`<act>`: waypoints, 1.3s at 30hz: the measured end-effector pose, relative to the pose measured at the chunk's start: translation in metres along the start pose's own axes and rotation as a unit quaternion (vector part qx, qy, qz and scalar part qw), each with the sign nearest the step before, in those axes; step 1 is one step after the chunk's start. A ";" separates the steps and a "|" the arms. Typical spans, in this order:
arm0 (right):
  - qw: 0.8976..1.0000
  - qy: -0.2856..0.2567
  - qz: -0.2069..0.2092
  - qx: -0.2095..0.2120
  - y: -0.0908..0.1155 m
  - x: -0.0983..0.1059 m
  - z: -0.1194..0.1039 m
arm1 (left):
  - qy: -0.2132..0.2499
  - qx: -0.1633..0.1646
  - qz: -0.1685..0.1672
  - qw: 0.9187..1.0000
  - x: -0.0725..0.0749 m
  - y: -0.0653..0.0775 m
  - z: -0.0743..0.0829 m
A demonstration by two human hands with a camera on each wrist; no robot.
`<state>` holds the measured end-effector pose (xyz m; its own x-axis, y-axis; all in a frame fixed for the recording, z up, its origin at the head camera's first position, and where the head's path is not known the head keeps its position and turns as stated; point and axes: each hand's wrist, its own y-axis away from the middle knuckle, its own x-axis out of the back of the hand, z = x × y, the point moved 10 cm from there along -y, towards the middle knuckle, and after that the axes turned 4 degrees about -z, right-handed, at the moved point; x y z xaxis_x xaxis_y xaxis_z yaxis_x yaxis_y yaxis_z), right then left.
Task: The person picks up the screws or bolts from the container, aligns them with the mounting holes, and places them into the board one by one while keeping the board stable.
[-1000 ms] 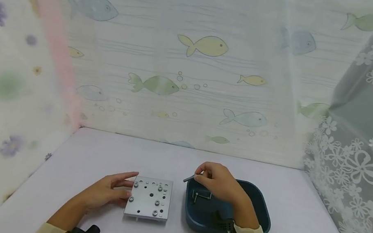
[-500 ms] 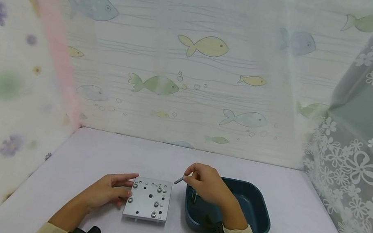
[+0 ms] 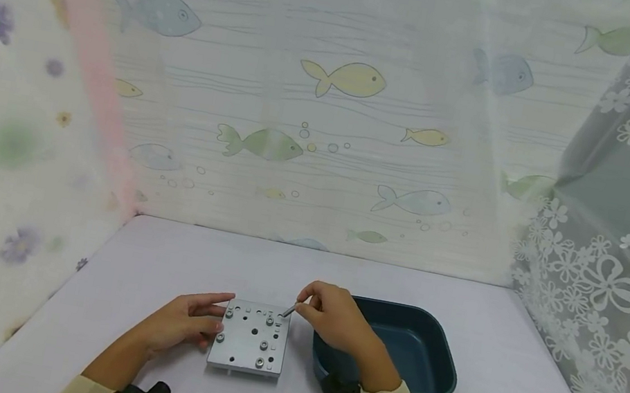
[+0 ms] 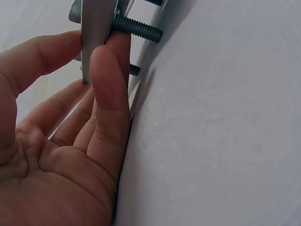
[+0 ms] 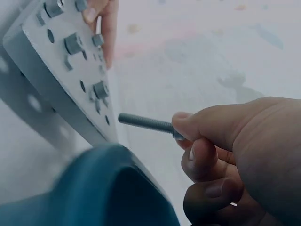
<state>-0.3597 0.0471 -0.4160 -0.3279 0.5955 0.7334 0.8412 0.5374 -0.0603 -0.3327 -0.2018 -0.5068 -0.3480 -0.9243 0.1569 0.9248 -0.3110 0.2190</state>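
Observation:
A square silver metal plate [image 3: 252, 347] with several holes and socket-head bolts standing in it is on the table. In the left wrist view, a threaded bolt shank [image 4: 137, 28] sticks out from its underside. My left hand [image 3: 179, 326] holds the plate by its left edge, with fingertips on the edge and some fingers reaching beneath. My right hand [image 3: 334, 316] pinches a bolt [image 5: 146, 122] near its head between thumb and finger. The bolt's free end points at the plate's far right corner, close to a corner hole; in the right wrist view a small gap shows.
A dark blue plastic bin [image 3: 441, 359] stands right of the plate, under the right forearm, which hides part of it. White cloth covers the table [image 3: 203, 254]. Patterned curtains [image 3: 328, 157] hang at the back and both sides.
My right hand has moved left and slightly nearer, from above the bin to the plate's far right corner, carrying the bolt. My left hand has stayed at the plate's edge.

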 end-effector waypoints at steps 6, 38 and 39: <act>1.000 0.009 0.011 -0.003 -0.001 -0.003 0.000 | 0.022 0.000 -0.002 1.000 -0.001 0.000 0.000; 0.997 0.053 0.060 -0.014 -0.004 -0.014 -0.009 | 0.022 -0.011 -0.018 1.000 0.001 -0.003 -0.003; 0.997 0.054 0.063 -0.011 -0.004 -0.015 -0.010 | 0.021 -0.011 -0.017 1.000 0.001 -0.002 -0.003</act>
<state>-0.3539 0.0304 -0.4200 -0.1723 0.5894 0.7893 0.8824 0.4485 -0.1422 -0.3348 -0.2026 -0.5102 -0.3736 -0.9212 0.1090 0.9155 -0.3473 0.2030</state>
